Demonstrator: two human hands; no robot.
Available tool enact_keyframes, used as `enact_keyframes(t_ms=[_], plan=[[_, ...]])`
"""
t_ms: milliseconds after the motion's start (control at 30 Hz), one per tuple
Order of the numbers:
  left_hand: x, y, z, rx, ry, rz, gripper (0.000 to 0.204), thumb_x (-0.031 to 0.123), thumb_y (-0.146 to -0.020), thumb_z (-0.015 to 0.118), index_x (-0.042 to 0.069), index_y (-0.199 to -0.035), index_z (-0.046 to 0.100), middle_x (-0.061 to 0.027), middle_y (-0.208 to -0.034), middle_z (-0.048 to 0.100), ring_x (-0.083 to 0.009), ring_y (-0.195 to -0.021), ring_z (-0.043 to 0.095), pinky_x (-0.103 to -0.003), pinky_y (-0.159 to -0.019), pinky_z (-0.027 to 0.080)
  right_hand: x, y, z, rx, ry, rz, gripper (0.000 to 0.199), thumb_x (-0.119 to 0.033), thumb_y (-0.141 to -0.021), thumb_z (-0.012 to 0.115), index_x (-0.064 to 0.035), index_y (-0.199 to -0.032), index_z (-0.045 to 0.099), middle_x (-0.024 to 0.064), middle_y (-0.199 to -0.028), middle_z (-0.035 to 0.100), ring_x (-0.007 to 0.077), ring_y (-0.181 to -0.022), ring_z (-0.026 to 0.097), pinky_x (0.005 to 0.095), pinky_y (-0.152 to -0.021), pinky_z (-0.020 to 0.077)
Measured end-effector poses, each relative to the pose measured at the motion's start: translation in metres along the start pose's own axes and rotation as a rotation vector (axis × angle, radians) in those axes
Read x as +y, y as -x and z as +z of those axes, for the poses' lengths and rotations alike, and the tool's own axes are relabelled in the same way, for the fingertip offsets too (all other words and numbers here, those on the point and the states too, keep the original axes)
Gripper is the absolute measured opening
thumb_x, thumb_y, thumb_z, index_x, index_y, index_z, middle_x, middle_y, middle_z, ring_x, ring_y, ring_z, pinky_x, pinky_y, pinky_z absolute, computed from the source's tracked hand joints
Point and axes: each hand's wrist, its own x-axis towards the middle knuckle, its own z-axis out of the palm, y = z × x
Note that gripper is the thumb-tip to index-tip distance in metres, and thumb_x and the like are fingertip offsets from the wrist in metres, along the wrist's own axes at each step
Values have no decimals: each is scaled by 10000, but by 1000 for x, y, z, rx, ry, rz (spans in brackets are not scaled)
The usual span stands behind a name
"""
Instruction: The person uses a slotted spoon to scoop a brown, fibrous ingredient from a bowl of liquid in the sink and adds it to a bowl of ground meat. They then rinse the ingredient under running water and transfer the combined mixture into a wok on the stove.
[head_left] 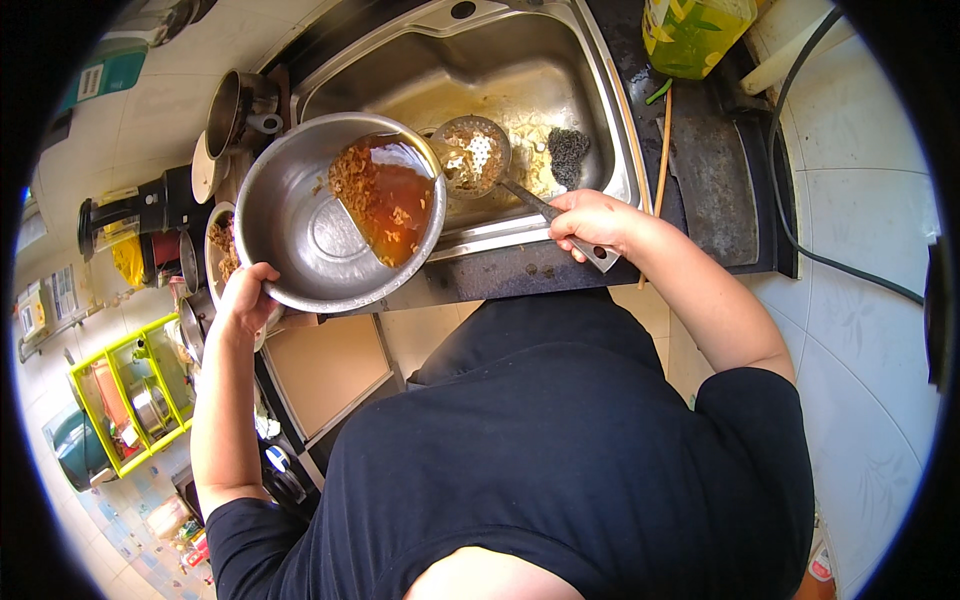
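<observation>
My left hand [247, 298] grips the near-left rim of a large steel basin [285, 205], which is tilted to the right toward the sink. Reddish-brown liquid [405, 195] with soft brown food bits [352, 185] has gathered on its right side, up to the rim. My right hand [592, 222] is closed around the handle of a perforated skimmer [478, 165]. The skimmer's round head is inside the sink, right beside the basin's lip, with some food bits and liquid on it. Behind them lies the steel sink [622, 130], with yellowish liquid on its floor.
A dark wire scourer [569, 157] lies in the sink's right side. Right of the sink are a thin wooden stick [664, 150] and a yellow-green container [697, 35]. Saucepans [238, 112] and a bowl of food [222, 245] crowd the left. A dark hose [782, 190] hangs along the right wall.
</observation>
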Motion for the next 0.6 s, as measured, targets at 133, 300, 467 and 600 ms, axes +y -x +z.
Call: enact_keyframes(t_ms=[133,300,467,600], plan=[[-2,-4,-1,-7,25,16,230,-7,-711,485,-58,-935,488,-106,-844,551,-215,-719,592,-302,-696,537,-2,3,1,7,-1,6,93,-39,-737,536,27,-791,499,68,-603,512,129,-474,487,266,-413,418],[0,-4,3,-32,27,32,270,-23,-708,478,-73,-973,475,-128,-898,545,-232,-763,588,-318,-740,533,1,0,0,-9,-29,2,101,-37,-740,537,32,-807,505,65,-609,512,123,-485,489,262,-422,426],[-5,-14,-1,-34,28,43,305,-38,-710,463,-39,-1015,467,-126,-885,543,-228,-728,589,-342,-658,544,0,-1,2,-4,-37,1,95,-39,-741,535,29,-803,512,63,-610,512,122,-487,491,262,-425,429],[-6,-15,2,-57,21,51,316,-38,-714,457,-19,-1029,466,-116,-883,546,-221,-696,589,-345,-615,553,4,-3,0,-19,-53,2,82,-47,-736,539,20,-777,517,65,-612,518,129,-483,494,267,-424,429]])
